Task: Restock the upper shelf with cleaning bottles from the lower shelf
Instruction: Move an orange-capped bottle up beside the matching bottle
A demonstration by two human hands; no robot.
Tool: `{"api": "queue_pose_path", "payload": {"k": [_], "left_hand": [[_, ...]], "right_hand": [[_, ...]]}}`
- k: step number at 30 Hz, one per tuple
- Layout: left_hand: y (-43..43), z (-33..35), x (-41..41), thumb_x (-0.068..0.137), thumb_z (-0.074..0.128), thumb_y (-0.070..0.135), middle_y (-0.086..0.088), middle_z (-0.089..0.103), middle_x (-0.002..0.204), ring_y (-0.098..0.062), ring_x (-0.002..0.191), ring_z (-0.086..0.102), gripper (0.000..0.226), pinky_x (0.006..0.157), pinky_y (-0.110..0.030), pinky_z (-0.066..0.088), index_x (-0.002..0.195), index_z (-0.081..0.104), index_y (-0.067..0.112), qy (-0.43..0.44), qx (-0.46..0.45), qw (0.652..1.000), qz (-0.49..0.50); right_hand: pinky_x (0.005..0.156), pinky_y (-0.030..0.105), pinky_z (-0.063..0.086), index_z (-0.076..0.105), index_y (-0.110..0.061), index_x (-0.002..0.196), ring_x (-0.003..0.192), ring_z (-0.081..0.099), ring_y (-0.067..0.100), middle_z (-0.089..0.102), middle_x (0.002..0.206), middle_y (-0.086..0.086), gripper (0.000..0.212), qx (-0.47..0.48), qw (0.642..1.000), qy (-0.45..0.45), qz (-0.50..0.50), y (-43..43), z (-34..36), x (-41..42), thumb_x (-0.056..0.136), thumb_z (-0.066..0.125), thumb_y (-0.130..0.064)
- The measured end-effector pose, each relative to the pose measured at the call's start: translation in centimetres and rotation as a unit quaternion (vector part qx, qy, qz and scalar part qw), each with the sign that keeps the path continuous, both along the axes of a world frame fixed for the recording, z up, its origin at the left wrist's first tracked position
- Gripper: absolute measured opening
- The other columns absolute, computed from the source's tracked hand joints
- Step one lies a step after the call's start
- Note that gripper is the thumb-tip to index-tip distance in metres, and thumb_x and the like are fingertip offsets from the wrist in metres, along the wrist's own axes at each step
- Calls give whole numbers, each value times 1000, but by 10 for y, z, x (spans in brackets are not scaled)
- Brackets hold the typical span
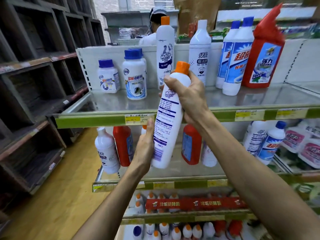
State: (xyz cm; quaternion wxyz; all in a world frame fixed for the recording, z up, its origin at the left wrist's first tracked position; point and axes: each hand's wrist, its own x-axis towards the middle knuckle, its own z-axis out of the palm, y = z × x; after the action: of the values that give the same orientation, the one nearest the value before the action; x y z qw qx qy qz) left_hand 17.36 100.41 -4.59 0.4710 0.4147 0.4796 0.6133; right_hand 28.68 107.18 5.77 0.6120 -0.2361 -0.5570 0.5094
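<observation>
To your left stand dark wooden cubby shelves (36, 80), with a yellow wood-look floor (57, 196) running below them. Beyond the aisle, a person in white (150, 37) stands before a pale wall (110, 6).

A smooth, glossy white plastic bottle (167, 118) with a printed paper-like label and an orange plastic cap (182, 67) is seen before a shelf (190, 99) of dull, brushed-looking metal edged by yellow paper price tags (136, 119), beside rough, matt dark wooden racks (38, 80).

both hands (187, 94) grip white bottle (168, 122)
</observation>
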Motion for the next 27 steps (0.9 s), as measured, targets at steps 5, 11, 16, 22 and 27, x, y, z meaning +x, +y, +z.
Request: {"api": "queue_pose_path", "payload": {"k": [5,11,16,22,27], "left_hand": [[-10,8,5,64,78,56,-10,57,51,-25,35,54,52,42,-24,47,68,57,9,-192,-145,927,-288],[-11,9,9,72,75,56,-11,64,60,-28,41,61,51,46,-28,53,82,66,7,-200,-81,896,-388],[-8,17,-1,95,32,69,-19,72,94,-33,68,68,75,64,-45,58,112,71,8,-113,-40,957,-263],[-12,15,7,83,50,70,-25,70,96,-35,68,70,84,65,-47,60,126,59,-2,-63,-9,979,-195],[-9,10,6,67,66,79,-28,67,101,-36,70,70,102,66,-45,58,129,58,-2,-82,9,977,-196]], "right_hand": [[64,38,53,62,-13,91,66,61,22,65,77,2,27,-63,988,38,136,-1,13,0,81,72,-36],[59,36,54,60,-6,90,55,58,23,60,67,8,30,-78,995,24,55,3,15,0,83,78,-28],[60,45,53,47,-21,54,54,53,19,53,50,-7,51,-37,989,-77,-122,21,20,5,59,83,-57],[68,60,60,57,-19,64,74,73,37,69,68,8,52,-38,985,-114,-128,20,21,8,57,81,-65],[78,61,60,63,-10,85,76,73,35,73,81,14,43,-48,994,-86,-56,11,20,12,75,82,-48]]}}
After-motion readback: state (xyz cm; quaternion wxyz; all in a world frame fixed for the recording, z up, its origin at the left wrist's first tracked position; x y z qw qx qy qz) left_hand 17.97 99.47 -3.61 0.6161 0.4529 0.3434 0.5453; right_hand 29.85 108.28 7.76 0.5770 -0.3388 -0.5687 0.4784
